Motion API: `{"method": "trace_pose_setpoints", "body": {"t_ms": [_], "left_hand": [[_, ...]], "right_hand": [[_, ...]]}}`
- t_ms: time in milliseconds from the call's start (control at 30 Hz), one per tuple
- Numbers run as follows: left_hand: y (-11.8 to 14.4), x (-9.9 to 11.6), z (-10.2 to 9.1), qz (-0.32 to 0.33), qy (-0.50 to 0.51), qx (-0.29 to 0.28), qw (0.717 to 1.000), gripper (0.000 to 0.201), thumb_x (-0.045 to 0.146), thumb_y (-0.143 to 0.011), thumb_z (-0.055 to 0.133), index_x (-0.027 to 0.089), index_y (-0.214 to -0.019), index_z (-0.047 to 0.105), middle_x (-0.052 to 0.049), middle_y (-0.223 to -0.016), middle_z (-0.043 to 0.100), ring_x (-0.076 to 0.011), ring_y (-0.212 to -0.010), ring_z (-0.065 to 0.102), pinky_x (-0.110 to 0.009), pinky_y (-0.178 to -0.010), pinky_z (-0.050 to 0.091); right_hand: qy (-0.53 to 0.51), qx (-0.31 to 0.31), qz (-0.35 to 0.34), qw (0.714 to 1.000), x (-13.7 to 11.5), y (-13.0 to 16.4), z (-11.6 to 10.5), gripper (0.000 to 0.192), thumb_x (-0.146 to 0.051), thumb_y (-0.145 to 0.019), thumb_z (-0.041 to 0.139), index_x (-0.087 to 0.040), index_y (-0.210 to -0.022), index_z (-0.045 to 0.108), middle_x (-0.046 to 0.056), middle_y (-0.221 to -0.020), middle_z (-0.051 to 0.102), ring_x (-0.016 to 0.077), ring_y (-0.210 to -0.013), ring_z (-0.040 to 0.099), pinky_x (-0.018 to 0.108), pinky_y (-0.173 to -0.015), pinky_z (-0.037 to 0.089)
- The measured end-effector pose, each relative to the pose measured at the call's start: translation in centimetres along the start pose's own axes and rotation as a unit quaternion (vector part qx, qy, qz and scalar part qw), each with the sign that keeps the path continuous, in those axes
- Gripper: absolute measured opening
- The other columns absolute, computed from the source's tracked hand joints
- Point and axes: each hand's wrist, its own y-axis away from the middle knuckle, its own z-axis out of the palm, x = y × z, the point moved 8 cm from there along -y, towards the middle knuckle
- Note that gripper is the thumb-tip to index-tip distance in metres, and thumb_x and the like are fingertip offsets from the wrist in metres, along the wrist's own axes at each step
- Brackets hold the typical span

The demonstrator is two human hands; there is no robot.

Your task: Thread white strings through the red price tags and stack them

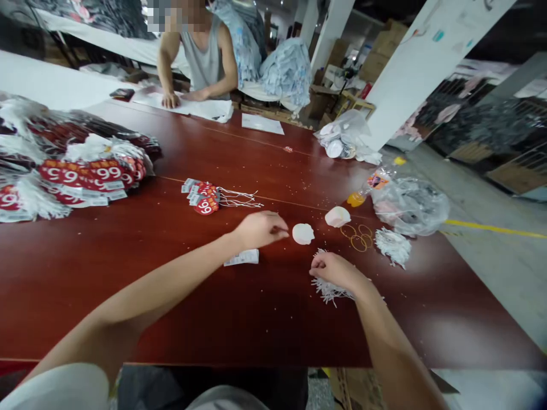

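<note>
The step in hand looks like picking at loose strings beside a stack of blank pieces. The right hand (337,270) bends over a tangled pile of thin white strings (331,291) on the glossy red-brown wooden bench (235,319); its grip is drawn inward, though I cannot tell whether a strand is pinched. The left hand (258,229) has thumb and fingertips curled toward each other, and whether anything sits between them is too small to tell. At its three o'clock, just beside the fingertips, lies a rounded, flat white stack (303,233); at seven o'clock, white printed paper labels (243,257); at ten o'clock, a cluster of round red tags with white cords (208,202). Thin yellow rubber bands (362,242) lie at the right hand's one o'clock. The next move seems to call for a fine fingertip pinch, parting one strand cleanly, since the strings may snag together.
</note>
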Motion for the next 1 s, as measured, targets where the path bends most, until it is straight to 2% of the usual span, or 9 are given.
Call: {"method": "trace_pose_setpoints", "body": {"t_ms": [133,200,300,433,567,667,800,900,1000], "left_hand": [[-5.0,2.5,6.8,-0.013,-0.023,-0.089,0.996,0.033,0.044,-0.085,0.073,0.025,-0.112,0.070,-0.005,-0.113,0.065,-0.0225,-0.108,0.060,-0.034,-0.093,0.050],[-6.5,1.8,8.5,-0.051,-0.039,-0.124,0.990,0.044,0.048,-0.080,0.077,0.023,-0.116,0.068,-0.007,-0.118,0.063,-0.0256,-0.112,0.058,-0.036,-0.096,0.049],[-7.4,1.0,9.5,-0.085,-0.036,-0.164,0.982,0.032,0.046,-0.083,0.073,0.026,-0.107,0.072,-0.004,-0.111,0.066,-0.0224,-0.102,0.063,-0.030,-0.087,0.051],[-8.2,2.1,9.1,-0.088,-0.090,-0.129,0.984,0.019,0.030,-0.092,0.057,0.021,-0.095,0.074,-0.006,-0.099,0.068,-0.0213,-0.090,0.065,-0.030,-0.077,0.051],[-7.2,4.1,8.0,-0.081,-0.143,-0.082,0.983,0.016,0.023,-0.091,0.056,0.014,-0.090,0.069,-0.011,-0.101,0.067,-0.0269,-0.098,0.062,-0.039,-0.087,0.049],[-3.3,4.5,4.8,-0.104,-0.091,-0.001,0.990,0.010,0.026,-0.093,0.058,0.018,-0.090,0.064,-0.005,-0.094,0.069,-0.0206,-0.089,0.063,-0.034,-0.081,0.050],[4.1,4.1,0.9,-0.175,0.033,0.079,0.981,0.008,0.026,-0.096,0.056,0.023,-0.102,0.060,0.002,-0.092,0.071,-0.0125,-0.076,0.065,-0.024,-0.070,0.052],[7.3,4.9,0.0,-0.171,0.048,0.116,0.977,0.009,0.023,-0.095,0.058,0.024,-0.103,0.061,0.002,-0.098,0.072,-0.0108,-0.081,0.067,-0.022,-0.074,0.054],[8.0,5.6,0.2,-0.141,0.033,0.134,0.980,0.013,0.017,-0.092,0.060,0.024,-0.102,0.063,0.003,-0.099,0.072,-0.0104,-0.082,0.068,-0.020,-0.076,0.054]], "right_hand": [[-0.034,-0.010,-0.010,0.999,0.0,-0.3,1.3,0.018,-0.036,-0.082,0.064,-0.020,-0.076,0.071,0.000,-0.062,0.066,0.0148,-0.051,0.058,0.025,-0.048,0.037],[-0.041,0.017,-0.023,0.999,-0.6,0.3,0.4,0.018,-0.035,-0.082,0.063,-0.020,-0.075,0.070,0.000,-0.067,0.067,0.0151,-0.054,0.057,0.026,-0.049,0.038],[-0.057,0.062,-0.047,0.995,-2.4,2.0,-1.5,0.017,-0.036,-0.084,0.063,-0.022,-0.078,0.069,0.000,-0.074,0.068,0.0153,-0.059,0.057,0.027,-0.053,0.041],[-0.113,0.015,-0.134,0.984,-7.5,3.2,-0.9,0.014,-0.036,-0.088,0.061,-0.025,-0.087,0.070,-0.001,-0.085,0.072,0.0163,-0.071,0.063,0.028,-0.063,0.046],[-0.202,-0.006,-0.187,0.961,-10.7,2.7,1.4,0.016,-0.027,-0.092,0.052,-0.025,-0.100,0.066,0.000,-0.091,0.073,0.0173,-0.082,0.066,0.030,-0.076,0.049],[-0.253,0.048,-0.230,0.938,-10.7,2.8,1.6,0.015,-0.023,-0.092,0.052,-0.024,-0.106,0.058,0.001,-0.096,0.071,0.0178,-0.092,0.066,0.032,-0.087,0.048],[-0.267,0.122,-0.235,0.927,-10.0,3.1,0.8,0.004,-0.024,-0.097,0.048,-0.025,-0.101,0.049,-0.001,-0.086,0.068,0.0174,-0.085,0.066,0.031,-0.083,0.047],[-0.225,0.162,-0.222,0.935,-10.2,2.7,1.1,0.002,-0.024,-0.097,0.048,-0.025,-0.095,0.047,-0.001,-0.086,0.068,0.0176,-0.082,0.065,0.031,-0.078,0.045],[-0.204,0.186,-0.217,0.936,-10.6,2.3,1.7,0.004,-0.024,-0.095,0.050,-0.025,-0.094,0.046,-0.001,-0.088,0.067,0.0176,-0.081,0.065,0.030,-0.075,0.044]]}}
